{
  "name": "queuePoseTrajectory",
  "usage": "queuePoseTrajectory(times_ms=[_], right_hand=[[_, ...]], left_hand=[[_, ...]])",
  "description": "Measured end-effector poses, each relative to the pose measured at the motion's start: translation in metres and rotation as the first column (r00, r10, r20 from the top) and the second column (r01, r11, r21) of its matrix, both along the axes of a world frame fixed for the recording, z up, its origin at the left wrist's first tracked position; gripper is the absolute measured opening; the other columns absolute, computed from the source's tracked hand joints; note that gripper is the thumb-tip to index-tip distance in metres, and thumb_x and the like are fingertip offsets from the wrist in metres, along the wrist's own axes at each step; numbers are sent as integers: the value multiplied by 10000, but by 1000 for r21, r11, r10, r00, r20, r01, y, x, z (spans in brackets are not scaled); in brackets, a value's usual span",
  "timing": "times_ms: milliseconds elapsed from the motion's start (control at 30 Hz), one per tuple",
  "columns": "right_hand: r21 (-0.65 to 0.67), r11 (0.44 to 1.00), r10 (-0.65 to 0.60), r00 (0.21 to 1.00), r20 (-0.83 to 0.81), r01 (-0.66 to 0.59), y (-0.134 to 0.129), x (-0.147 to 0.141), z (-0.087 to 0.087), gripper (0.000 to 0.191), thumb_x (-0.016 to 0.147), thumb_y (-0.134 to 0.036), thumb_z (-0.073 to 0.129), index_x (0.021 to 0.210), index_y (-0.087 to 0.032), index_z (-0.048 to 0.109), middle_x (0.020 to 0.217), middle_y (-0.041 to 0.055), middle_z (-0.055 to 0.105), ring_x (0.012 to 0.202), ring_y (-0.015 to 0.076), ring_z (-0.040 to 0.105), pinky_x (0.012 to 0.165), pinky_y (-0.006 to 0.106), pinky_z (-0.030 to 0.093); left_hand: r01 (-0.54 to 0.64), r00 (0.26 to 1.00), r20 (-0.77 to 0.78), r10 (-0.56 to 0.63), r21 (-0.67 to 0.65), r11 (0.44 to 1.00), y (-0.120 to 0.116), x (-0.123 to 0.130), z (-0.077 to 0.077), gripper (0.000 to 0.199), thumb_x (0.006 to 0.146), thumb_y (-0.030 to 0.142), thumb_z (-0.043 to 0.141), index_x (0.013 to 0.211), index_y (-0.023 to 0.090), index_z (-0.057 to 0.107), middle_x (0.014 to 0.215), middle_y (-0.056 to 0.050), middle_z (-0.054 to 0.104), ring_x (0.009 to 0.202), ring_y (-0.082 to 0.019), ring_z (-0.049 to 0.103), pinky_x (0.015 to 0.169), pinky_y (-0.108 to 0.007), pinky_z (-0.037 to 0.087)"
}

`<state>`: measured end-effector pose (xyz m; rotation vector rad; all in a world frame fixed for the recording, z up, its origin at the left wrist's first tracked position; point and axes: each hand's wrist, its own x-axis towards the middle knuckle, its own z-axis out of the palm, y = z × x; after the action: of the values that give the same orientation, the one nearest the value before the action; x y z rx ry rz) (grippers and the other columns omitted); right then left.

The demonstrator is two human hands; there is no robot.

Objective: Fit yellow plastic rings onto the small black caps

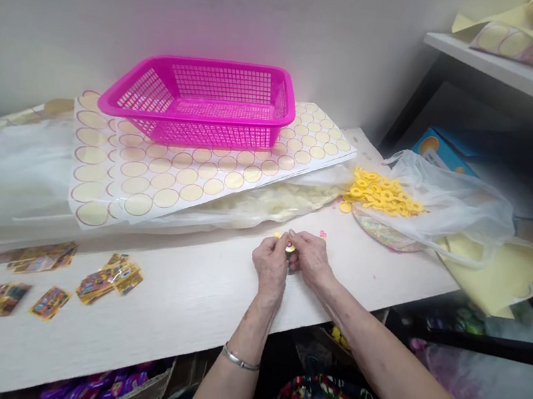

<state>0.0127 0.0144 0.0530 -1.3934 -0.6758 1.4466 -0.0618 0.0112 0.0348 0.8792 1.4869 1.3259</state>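
My left hand (271, 262) and my right hand (311, 259) meet over the front part of the white table (196, 259). Pinched between their fingertips is a small round yellow piece (290, 248) with a pink spot in its middle. The fingers cover part of it. Tiny pink bits (323, 234) lie on the table just beyond my right hand. Further back on the right is a heap of yellow ring-shaped pieces (383, 194) spilling from a clear plastic bag (468, 201). One round yellow piece (345, 207) lies apart from the heap.
A pink mesh basket (198, 118) stands on sheets of round stickers (165, 198) at the back. Small piles of shiny printed cards (102, 281) lie on the left. Yellow paper (497, 276) overhangs the right edge. Below the front edge sits a box of purple packets (99, 392).
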Motion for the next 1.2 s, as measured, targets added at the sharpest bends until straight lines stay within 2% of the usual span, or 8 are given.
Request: queuePoseTrajectory(times_ms=[133, 333, 433, 567, 733, 900, 1067, 1200], right_hand=[[-20, 1000, 8, 1000, -4, -8, 1, 0, -1, 319, 638, -466, 627, 649, -157, 549, 381, -55, 474, 296, 58, 397, 292, 167, 354], [0, 999, 41, 999, 18, -41, 5, 4, 4, 297, 660, -444, 613, 639, -162, 522, 391, -56, 484, 282, 62, 408, 275, 164, 347], [-26, 999, 35, 999, 23, -34, 6, 5, 7, 257, 661, -395, 616, 629, -164, 508, 390, -57, 482, 284, 63, 409, 271, 165, 354], [-79, 995, 66, 997, -28, -68, 5, 4, 6, 238, 659, -363, 627, 633, -161, 506, 425, -46, 514, 296, 57, 423, 294, 179, 408], [-46, 997, 63, 997, -50, -65, 1, 1, 6, 258, 686, -393, 610, 653, -164, 494, 423, -41, 530, 316, 72, 461, 337, 218, 471], [-78, 996, 36, 998, -54, -40, 1, 0, 6, 245, 693, -377, 598, 643, -169, 478, 397, -50, 514, 306, 90, 479, 333, 234, 477], [-61, 997, 41, 999, -24, -42, 6, 2, 2, 251, 682, -382, 606, 630, -180, 466, 387, -48, 509, 294, 103, 478, 309, 237, 458], [-73, 995, 67, 997, -49, -70, 3, 2, 0, 238, 714, -384, 569, 646, -183, 460, 384, -50, 502, 297, 98, 470, 329, 240, 463]], left_hand=[[-4, 997, -74, 4, 2, 1000, 0, 0, -2, 329, 699, 443, 594, 570, 141, 571, 526, 12, 507, 526, -90, 451, 475, -206, 345], [6, 999, -39, -8, -55, 998, 5, 0, 8, 298, 691, 392, 611, 542, 143, 546, 489, 22, 482, 492, -78, 425, 471, -204, 348], [21, 999, -25, -22, -48, 999, 9, -3, 8, 316, 668, 373, 626, 489, 147, 498, 451, 38, 446, 466, -66, 399, 455, -198, 336], [51, 998, 50, -47, -77, 996, 11, -8, 7, 339, 613, 389, 664, 471, 141, 481, 410, 57, 402, 419, -52, 361, 412, -195, 292], [52, 988, 152, -32, -131, 990, 10, -6, 11, 343, 572, 363, 682, 472, 149, 433, 381, 83, 350, 363, -35, 297, 367, -187, 226], [34, 998, 49, -27, -138, 990, 11, -4, 9, 374, 590, 455, 661, 495, 143, 479, 413, 63, 418, 390, -49, 355, 379, -187, 271], [48, 993, -101, -54, -54, 997, 19, -5, 3, 388, 628, 431, 640, 448, 149, 445, 416, 60, 401, 431, -52, 364, 414, -187, 290], [56, 996, -72, -61, -72, 996, 17, -6, -3, 416, 638, 470, 631, 452, 150, 441, 417, 58, 399, 432, -55, 365, 418, -191, 295]])
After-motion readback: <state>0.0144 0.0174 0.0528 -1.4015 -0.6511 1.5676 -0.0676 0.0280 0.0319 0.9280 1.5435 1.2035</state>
